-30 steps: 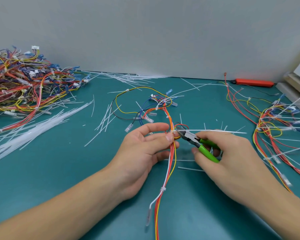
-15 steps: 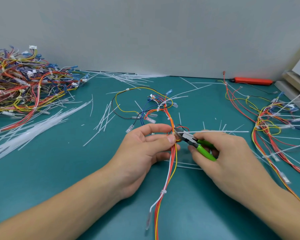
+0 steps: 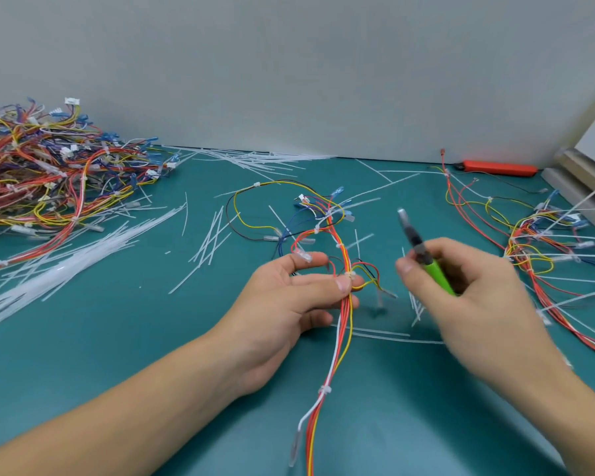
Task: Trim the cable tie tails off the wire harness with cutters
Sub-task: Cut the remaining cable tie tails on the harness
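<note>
A teal counter (image 3: 83, 338) carries a harness (image 3: 337, 242) at its middle. Left of the harness lie loose ties (image 3: 59, 269) and a wire pile (image 3: 49, 173); right, more wires (image 3: 536, 242); behind, an orange tool (image 3: 498, 168).

Looks like a harness assembly workstation. Teal tabletop (image 3: 83, 338) against a plain grey wall (image 3: 289, 63). Big pile (image 3: 49, 176) of finished colour-coded harnesses far left, more harnesses (image 3: 536, 242) on the right, a bundle of unused white ties (image 3: 49, 280) and cut tails (image 3: 210, 238) scattered everywhere. Bulk bench work, not a home or office.
</note>
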`<state>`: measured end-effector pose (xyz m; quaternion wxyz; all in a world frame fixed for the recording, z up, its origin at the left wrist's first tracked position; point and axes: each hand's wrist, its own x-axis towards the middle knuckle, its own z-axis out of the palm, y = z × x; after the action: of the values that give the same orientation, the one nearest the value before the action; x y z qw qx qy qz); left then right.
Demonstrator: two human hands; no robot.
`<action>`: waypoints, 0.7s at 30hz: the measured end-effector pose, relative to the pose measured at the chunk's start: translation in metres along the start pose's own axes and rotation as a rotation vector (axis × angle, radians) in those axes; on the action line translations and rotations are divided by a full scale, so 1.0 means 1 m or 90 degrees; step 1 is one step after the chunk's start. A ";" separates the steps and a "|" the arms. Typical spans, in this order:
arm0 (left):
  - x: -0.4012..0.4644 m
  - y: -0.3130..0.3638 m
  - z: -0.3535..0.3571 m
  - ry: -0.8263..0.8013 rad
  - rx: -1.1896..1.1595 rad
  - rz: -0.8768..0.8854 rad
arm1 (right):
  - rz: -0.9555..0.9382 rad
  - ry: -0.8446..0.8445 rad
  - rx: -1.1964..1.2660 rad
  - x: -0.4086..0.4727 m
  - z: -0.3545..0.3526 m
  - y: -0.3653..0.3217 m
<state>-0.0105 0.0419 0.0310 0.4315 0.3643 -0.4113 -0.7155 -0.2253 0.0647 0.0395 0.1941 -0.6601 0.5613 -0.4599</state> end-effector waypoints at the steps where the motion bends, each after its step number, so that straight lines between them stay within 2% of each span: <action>1: 0.000 0.001 -0.001 -0.006 0.006 -0.005 | 0.002 0.024 0.027 0.002 -0.002 0.000; 5: -0.002 0.000 0.001 -0.038 0.090 0.011 | 0.010 0.069 0.095 0.004 -0.008 -0.002; 11: -0.006 -0.005 0.004 -0.111 0.220 0.027 | 0.044 -0.075 0.200 0.003 0.002 0.000; 13: -0.008 -0.004 0.005 -0.150 0.237 0.023 | 0.052 -0.092 0.230 0.002 0.007 0.000; 17: -0.007 -0.003 0.006 -0.201 0.277 0.010 | 0.027 -0.064 0.215 0.003 0.011 0.002; 21: -0.006 -0.002 0.005 -0.187 0.292 0.015 | 0.009 -0.056 0.195 0.004 0.009 0.002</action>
<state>-0.0133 0.0498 0.0320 0.2813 0.3399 -0.6251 -0.6439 -0.2189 0.0577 0.0347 0.3199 -0.6385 0.4802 -0.5093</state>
